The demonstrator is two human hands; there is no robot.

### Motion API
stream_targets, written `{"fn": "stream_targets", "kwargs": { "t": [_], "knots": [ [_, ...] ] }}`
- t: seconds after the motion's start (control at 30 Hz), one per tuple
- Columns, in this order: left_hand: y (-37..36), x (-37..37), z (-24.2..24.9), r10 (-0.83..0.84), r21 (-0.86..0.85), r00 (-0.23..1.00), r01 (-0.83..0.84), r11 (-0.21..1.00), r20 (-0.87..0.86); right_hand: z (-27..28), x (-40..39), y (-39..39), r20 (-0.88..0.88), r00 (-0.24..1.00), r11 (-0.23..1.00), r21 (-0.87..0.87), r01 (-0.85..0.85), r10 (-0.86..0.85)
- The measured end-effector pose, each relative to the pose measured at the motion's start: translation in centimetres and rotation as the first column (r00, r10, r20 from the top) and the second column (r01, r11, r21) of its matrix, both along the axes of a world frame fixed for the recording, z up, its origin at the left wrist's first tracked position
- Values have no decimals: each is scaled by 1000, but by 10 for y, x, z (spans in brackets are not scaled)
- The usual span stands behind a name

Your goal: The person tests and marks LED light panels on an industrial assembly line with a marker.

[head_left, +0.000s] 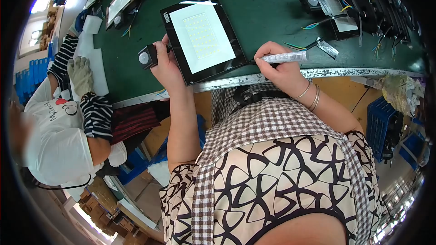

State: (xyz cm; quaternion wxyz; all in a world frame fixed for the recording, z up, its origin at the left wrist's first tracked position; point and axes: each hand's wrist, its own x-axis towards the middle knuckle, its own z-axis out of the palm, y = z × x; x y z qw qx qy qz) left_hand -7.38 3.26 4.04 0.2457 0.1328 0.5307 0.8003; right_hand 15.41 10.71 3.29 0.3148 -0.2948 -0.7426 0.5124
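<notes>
A black-framed LED floodlight (209, 31) with a white panel and a grid of yellow LEDs stands tilted at the near side of the green table. My left hand (167, 70) is closed on its left edge, the thumb beside a black motion sensor (147, 57) with a round lens; some fingers are hidden behind the frame. In my right hand (280, 69) is a white marker pen (288, 56), pinched between thumb and fingers. Its dark tip is at the floodlight's lower right corner; whether it touches cannot be made out.
More floodlights (123, 1) lie at the back left, and several are stacked at the right (377, 7) with loose coloured wires. A labelled cable (327, 47) lies beyond my right hand. At left, a co-worker's gloved hand (81, 75) is near white foam sheets (99, 70). A blue crate (383, 118) stands below right.
</notes>
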Motion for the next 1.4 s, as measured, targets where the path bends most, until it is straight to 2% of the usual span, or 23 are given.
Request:
{"fn": "stream_targets", "kwargs": {
  "t": [0.17, 0.27, 0.37, 0.47, 0.57, 0.6, 0.67, 0.7, 0.8, 0.87, 0.93, 0.97, 1.07, 1.13, 1.17, 1.4],
  "knots": [
    [0, -2, -2, -3, -9, 999, 3, 1000, -40, 3, -4, 1, 22, 1000, 980, 198, 13, -18],
    [-3, -10, -10, -23, -30, 999, 22, 999, -44, -1, -4, 2, 51, 995, 957, 281, 67, -85],
    [-3, -6, -7, -11, -32, 999, 9, 999, -49, -2, -2, -1, -27, 991, 989, 68, 135, -134],
    [-6, -5, -5, -50, -34, 998, 48, 998, -37, -7, 0, -1, -89, 983, 985, -72, 157, -163],
    [-13, -8, 2, -109, 57, 985, 103, 993, 136, -2, 1, -2, -145, 973, 964, -222, 146, -180],
    [-20, -11, 7, -235, 145, 933, 202, 969, 271, -2, 1, -2, -158, 969, 961, -230, 152, -191],
    [-36, -27, 18, -482, 351, 735, 343, 871, 477, -4, 1, -1, -190, 959, 955, -247, 163, -212],
    [-41, -42, 10, -521, 338, 675, 397, 854, 522, -4, 1, -1, -190, 958, 950, -267, 161, -215],
    [-48, -52, 9, -527, 150, 684, 532, 834, 504, -4, 3, 1, -193, 954, 941, -294, 168, -230],
    [-48, -45, 15, -499, 154, 755, 484, 862, 425, -7, 5, 5, -207, 946, 946, -264, 190, -248],
    [-45, -24, 26, -429, 127, 853, 410, 903, 298, -3, 12, 6, -220, 935, 926, -321, 200, -278],
    [-45, -13, 30, -371, 176, 893, 334, 926, 256, -3, 15, 6, -224, 928, 913, -351, 208, -298],
    [-50, 27, 24, -229, 55, 969, 225, 973, 95, -3, 18, 7, -169, 939, 911, -343, 229, -299],
    [-56, 46, 20, -228, -69, 969, 236, 969, 98, -2, 15, 8, -157, 953, 936, -285, 207, -258],
    [-62, 51, 10, -230, -191, 973, 224, 956, -9, -2, 14, 8, -145, 959, 945, -260, 199, -242],
    [-62, 83, 0, -209, -273, 923, 121, 954, -323, -2, 4, 17, -126, 968, 952, -247, 180, -216]
  ]
}}
